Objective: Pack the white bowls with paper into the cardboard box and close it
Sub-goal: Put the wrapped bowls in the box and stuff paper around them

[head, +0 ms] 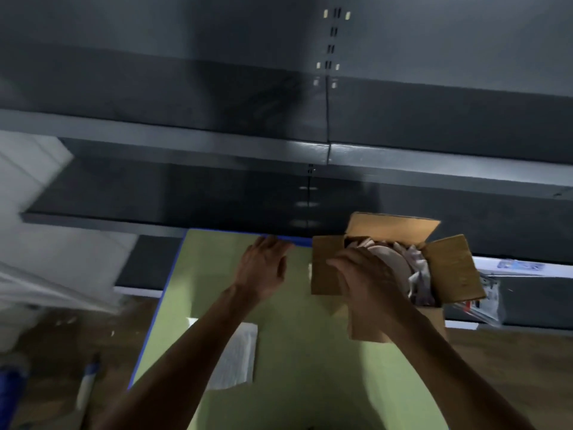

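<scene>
**Seat the bowl before folding the flaps**

The cardboard box [452, 268] stands open at the tabletop's [297, 367] far right, with a white bowl [389, 259] inside and crumpled paper [418, 274] to the bowl's right. The right hand [366, 283] is over the left flap, fingers curved; blur hides whether they hold anything. The left hand [263, 268] is loose and empty near the far edge. The bowl likely needs seating level and the spare paper sheet [235, 355] laid over it before the flaps are folded.

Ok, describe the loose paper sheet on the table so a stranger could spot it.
Start at the green table with the open cardboard box at its far right corner. Nearer the person, beside the left forearm, lies a white paper sheet. It is flat, unlike the crumpled paper in the box.
</scene>
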`<state>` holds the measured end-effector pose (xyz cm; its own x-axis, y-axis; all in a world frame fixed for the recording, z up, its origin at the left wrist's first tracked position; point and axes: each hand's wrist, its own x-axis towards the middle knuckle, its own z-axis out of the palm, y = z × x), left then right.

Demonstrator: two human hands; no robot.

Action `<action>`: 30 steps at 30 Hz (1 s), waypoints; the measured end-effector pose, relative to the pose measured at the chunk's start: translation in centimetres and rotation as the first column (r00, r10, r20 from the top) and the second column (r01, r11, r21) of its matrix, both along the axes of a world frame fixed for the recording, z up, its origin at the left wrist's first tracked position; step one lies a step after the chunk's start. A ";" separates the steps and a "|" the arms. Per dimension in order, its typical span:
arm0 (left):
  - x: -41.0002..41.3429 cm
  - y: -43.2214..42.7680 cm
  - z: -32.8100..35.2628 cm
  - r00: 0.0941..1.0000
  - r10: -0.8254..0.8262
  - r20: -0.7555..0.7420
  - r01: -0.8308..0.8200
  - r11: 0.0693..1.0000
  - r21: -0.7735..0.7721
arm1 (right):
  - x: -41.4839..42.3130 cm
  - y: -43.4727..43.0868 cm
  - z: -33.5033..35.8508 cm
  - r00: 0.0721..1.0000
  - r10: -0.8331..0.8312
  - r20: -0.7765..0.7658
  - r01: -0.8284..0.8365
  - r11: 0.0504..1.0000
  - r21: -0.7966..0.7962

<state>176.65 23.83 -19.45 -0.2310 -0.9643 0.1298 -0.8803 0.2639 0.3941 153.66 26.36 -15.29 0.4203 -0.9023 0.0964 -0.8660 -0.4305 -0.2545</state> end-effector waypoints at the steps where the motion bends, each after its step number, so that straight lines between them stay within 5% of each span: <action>1: 0.8 0.4 -0.5 1.000 0.014 0.018 -0.015 0.999 0.032 | 1.2 0.1 0.3 1.000 0.009 0.001 -0.009 1.000 -0.009; 23: -3.8 -5.5 -9.5 0.963 -0.250 0.099 0.162 0.833 0.530 | 0.5 -1.6 -1.7 0.971 0.043 -0.237 -0.043 0.999 0.006; 30: -4.9 -6.0 -10.7 0.971 -0.219 0.093 0.142 0.846 0.513 | 0.6 -2.1 -3.7 0.926 0.073 -0.371 -0.048 0.996 0.076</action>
